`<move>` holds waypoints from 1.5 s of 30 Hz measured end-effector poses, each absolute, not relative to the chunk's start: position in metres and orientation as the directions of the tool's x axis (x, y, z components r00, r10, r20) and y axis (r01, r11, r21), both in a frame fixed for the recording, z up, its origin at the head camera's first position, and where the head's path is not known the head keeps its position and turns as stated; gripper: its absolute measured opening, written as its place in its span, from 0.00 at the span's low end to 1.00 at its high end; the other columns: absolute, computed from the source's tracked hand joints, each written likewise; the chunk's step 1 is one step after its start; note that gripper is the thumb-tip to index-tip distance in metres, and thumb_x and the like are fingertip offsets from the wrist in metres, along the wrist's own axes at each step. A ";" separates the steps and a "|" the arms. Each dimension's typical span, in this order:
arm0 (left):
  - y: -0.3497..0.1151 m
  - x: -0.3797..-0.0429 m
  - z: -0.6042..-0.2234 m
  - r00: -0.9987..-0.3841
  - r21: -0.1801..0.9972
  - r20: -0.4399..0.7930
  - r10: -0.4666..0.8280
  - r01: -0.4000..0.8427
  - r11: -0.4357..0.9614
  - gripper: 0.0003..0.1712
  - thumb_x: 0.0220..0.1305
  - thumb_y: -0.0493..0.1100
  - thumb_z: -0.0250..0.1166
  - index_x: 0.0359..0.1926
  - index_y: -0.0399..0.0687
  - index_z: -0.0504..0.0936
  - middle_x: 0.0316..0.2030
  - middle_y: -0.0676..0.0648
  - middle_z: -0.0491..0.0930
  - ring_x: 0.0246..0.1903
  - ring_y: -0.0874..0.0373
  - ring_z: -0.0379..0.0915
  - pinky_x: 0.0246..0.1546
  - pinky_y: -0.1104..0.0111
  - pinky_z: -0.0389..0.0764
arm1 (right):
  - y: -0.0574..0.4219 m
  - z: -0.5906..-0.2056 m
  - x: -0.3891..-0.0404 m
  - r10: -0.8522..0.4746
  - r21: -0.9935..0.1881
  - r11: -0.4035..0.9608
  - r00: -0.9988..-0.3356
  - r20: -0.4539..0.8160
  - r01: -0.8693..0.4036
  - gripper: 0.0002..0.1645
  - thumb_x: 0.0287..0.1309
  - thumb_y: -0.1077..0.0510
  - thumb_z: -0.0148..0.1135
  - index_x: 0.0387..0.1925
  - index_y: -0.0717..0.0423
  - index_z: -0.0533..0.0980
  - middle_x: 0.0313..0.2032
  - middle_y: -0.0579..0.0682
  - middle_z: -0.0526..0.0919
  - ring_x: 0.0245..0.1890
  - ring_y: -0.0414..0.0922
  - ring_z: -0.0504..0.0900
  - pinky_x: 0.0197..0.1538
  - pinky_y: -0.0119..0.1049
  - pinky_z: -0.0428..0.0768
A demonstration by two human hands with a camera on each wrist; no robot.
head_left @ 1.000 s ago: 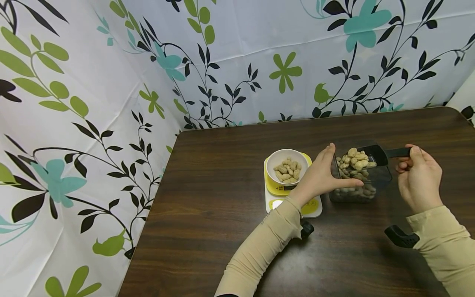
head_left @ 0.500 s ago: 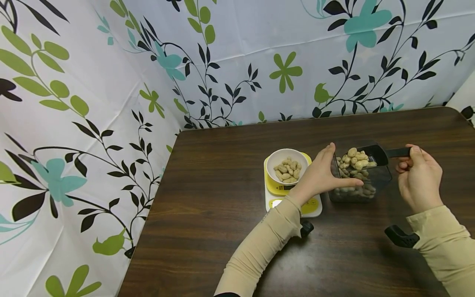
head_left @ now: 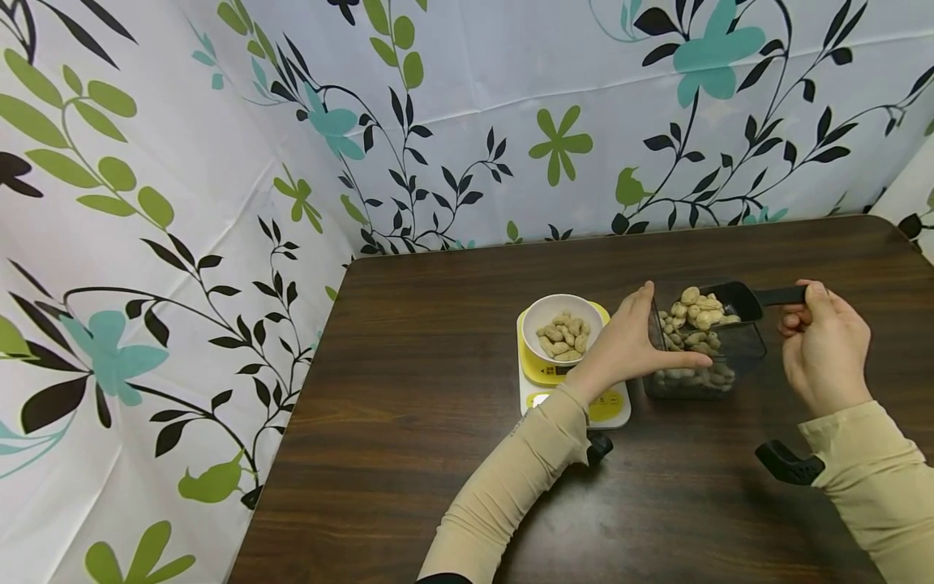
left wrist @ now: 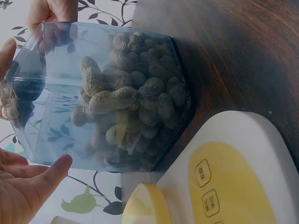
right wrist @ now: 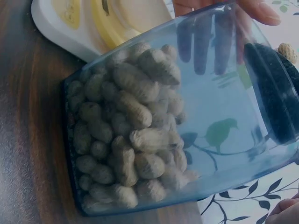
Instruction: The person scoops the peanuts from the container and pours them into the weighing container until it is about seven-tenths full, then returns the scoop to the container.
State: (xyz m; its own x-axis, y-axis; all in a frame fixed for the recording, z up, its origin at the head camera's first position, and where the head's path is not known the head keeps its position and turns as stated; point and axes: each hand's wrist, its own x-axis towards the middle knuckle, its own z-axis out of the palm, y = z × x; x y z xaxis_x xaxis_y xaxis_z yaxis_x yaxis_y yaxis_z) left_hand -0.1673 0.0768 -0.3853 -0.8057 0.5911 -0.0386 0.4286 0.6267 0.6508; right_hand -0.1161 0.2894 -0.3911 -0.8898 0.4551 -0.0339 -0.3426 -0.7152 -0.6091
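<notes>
My left hand (head_left: 638,345) holds the left side of a clear plastic container (head_left: 747,361), its thumb reaching along the front. Unshelled peanuts fill the lower part of this container (right wrist: 219,140), as the right wrist view shows. Between thumb and fingers, my right hand (head_left: 828,349) pinches the handle of a black scoop (head_left: 740,298). The scoop, loaded with peanuts (head_left: 699,308), lies level at the container's top; whether it touches the rim I cannot tell. Left of the container, a white bowl (head_left: 532,337) with some peanuts stands on a yellow and white kitchen scale (head_left: 536,371).
The dark wooden table (head_left: 401,422) has its back edge by a leaf-patterned curtain (head_left: 467,97). The scale (left wrist: 233,177) stands close beside the container, partly under my left forearm. A black wrist mount (head_left: 790,465) juts from my right sleeve.
Both hands keep their hold, and the loaded scoop stays at the container's top. The head view has shifted very slightly.
</notes>
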 end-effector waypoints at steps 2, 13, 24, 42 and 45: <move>0.075 -0.168 -0.385 -0.803 0.647 -0.028 0.596 0.439 0.623 0.64 0.46 0.71 0.65 0.73 0.62 0.33 0.73 0.58 0.41 0.72 0.65 0.42 0.68 0.68 0.60 | 0.288 -0.390 -0.117 0.453 -0.608 -0.717 -0.891 -0.033 -0.342 0.09 0.63 0.62 0.53 0.36 0.67 0.70 0.21 0.53 0.70 0.22 0.42 0.63 0.24 0.31 0.55; 0.049 -0.180 -0.376 -0.807 0.625 0.033 0.590 0.477 0.618 0.63 0.47 0.71 0.65 0.73 0.62 0.35 0.73 0.56 0.42 0.73 0.61 0.42 0.69 0.63 0.59 | 0.275 -0.377 -0.124 0.423 -0.627 -0.706 -0.906 0.000 -0.329 0.10 0.61 0.61 0.56 0.38 0.67 0.71 0.23 0.53 0.72 0.23 0.42 0.63 0.27 0.31 0.55; 0.019 -0.195 -0.366 -0.852 0.614 0.050 0.521 0.437 0.657 0.64 0.44 0.71 0.67 0.74 0.58 0.41 0.73 0.52 0.46 0.72 0.57 0.45 0.68 0.61 0.61 | 0.252 -0.360 -0.137 0.363 -0.639 -0.714 -0.932 0.014 -0.287 0.10 0.61 0.60 0.56 0.38 0.66 0.72 0.25 0.52 0.71 0.24 0.42 0.65 0.26 0.30 0.59; -0.027 -0.209 -0.384 -0.893 0.656 0.058 0.447 0.372 0.657 0.64 0.43 0.71 0.67 0.74 0.61 0.42 0.73 0.51 0.46 0.72 0.54 0.45 0.66 0.52 0.62 | 0.204 -0.352 -0.157 0.299 -0.753 -0.628 -0.954 0.003 -0.199 0.10 0.61 0.56 0.56 0.39 0.59 0.74 0.23 0.48 0.73 0.25 0.39 0.62 0.27 0.27 0.63; -0.034 -0.210 -0.387 -0.903 0.663 0.053 0.427 0.352 0.661 0.64 0.42 0.72 0.67 0.74 0.61 0.43 0.73 0.51 0.46 0.72 0.53 0.45 0.66 0.51 0.61 | 0.198 -0.353 -0.158 0.292 -0.776 -0.605 -0.956 -0.005 -0.181 0.10 0.61 0.55 0.56 0.40 0.58 0.73 0.23 0.48 0.74 0.24 0.39 0.62 0.26 0.26 0.65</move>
